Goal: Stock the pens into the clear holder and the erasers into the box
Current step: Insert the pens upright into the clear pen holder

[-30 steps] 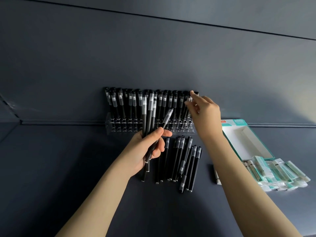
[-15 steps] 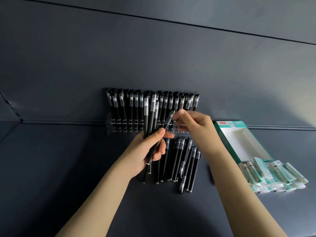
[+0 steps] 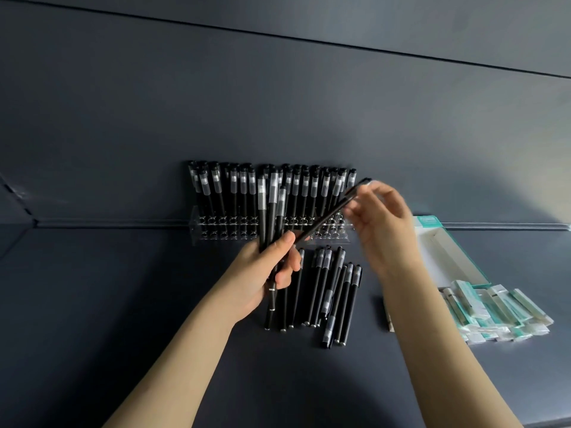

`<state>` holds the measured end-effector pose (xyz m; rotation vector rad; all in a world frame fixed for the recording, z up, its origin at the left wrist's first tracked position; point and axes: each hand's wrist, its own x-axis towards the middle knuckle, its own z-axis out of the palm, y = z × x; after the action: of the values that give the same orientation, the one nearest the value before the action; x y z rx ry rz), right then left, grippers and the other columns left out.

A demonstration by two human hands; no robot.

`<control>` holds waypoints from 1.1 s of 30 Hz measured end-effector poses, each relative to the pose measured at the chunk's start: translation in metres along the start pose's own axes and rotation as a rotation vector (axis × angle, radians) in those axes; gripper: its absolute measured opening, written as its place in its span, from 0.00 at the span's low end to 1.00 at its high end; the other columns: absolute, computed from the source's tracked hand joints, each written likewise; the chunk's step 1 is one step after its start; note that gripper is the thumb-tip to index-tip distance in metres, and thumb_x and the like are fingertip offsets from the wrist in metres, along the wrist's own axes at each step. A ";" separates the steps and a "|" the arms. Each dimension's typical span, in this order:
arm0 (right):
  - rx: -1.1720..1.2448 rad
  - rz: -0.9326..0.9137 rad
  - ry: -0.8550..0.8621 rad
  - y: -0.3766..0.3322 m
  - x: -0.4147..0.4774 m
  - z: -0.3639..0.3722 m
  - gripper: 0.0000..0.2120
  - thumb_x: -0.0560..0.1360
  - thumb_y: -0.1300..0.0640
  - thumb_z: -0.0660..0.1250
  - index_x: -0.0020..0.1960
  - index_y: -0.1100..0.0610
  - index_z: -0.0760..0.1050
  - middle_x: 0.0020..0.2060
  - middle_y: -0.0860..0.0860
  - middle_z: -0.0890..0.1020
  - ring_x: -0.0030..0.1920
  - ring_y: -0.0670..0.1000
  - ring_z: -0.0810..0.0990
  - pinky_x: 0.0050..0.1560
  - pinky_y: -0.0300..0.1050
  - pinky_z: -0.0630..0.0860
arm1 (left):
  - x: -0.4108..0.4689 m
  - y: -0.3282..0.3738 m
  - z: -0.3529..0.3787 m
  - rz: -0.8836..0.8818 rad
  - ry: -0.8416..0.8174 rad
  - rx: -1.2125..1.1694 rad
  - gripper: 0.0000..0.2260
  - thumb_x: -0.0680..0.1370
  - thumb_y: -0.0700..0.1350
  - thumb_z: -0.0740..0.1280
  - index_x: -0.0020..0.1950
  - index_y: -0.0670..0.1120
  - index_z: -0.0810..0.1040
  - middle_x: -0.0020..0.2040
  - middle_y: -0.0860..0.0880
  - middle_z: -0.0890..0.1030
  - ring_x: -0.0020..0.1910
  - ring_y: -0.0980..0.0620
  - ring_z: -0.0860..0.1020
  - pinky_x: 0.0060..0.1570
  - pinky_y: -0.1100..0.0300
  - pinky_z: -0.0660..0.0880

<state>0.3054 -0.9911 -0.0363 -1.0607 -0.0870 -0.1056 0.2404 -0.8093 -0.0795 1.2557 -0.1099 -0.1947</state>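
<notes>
Against the dark wall [image 3: 278, 103] at the back of the worktop [image 3: 123, 288] stands the clear holder [image 3: 210, 233], with a row of pens [image 3: 296, 186] upright in its holes, black barrels below and clear caps uppermost; the row runs along nearly its whole length. Just in front of it the left hand [image 3: 259, 276] has fingers and thumb curled round a bundle of pens [image 3: 268, 208], held upright so that their capped ends rise before the middle of the row. One slanted pen [image 3: 324, 219] runs from beside the left thumb up and to the right, across the front of the holder. The right hand [image 3: 383, 223] is raised at that pen's upper end; it is blurred, but thumb and fingertips appear to pinch the pen near its cap, the other fingers loosely bent. Below the two hands, loose pens [image 3: 324, 285] lie side by side on the worktop, roughly parallel, most with caps toward the holder, a couple lying slightly askew over the others. To the right, partly hidden by the right forearm, an open box [image 3: 445, 251] with a white inside and teal edges lies near the wall. Just in front of it, erasers [image 3: 494, 310] in clear and teal wrappers lie in a loose heap on the worktop, outside the box.
</notes>
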 end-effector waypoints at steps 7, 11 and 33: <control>-0.548 -0.502 0.302 -0.013 0.017 -0.012 0.11 0.77 0.62 0.66 0.50 0.47 0.70 0.38 0.49 0.81 0.39 0.52 0.81 0.48 0.47 0.78 | 0.002 -0.002 0.002 0.020 0.032 -0.043 0.09 0.80 0.45 0.62 0.46 0.40 0.72 0.38 0.46 0.79 0.30 0.56 0.68 0.32 0.65 0.67; -0.726 -0.572 0.297 -0.010 0.021 -0.009 0.11 0.77 0.62 0.66 0.51 0.47 0.69 0.40 0.49 0.81 0.39 0.48 0.80 0.42 0.36 0.73 | 0.002 -0.002 0.001 -0.007 0.072 -0.105 0.10 0.76 0.45 0.66 0.52 0.40 0.72 0.43 0.45 0.82 0.34 0.56 0.71 0.35 0.63 0.68; -1.174 -0.609 0.102 0.024 0.044 -0.020 0.10 0.76 0.59 0.69 0.57 0.58 0.77 0.46 0.52 0.82 0.43 0.52 0.80 0.46 0.57 0.79 | 0.002 0.004 0.002 -0.008 0.058 -0.105 0.16 0.76 0.48 0.65 0.58 0.39 0.76 0.46 0.42 0.84 0.31 0.53 0.72 0.27 0.63 0.67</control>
<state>0.3523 -0.9987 -0.0616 -2.1674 -0.2725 -0.8371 0.2420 -0.8104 -0.0755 1.1561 -0.0444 -0.1687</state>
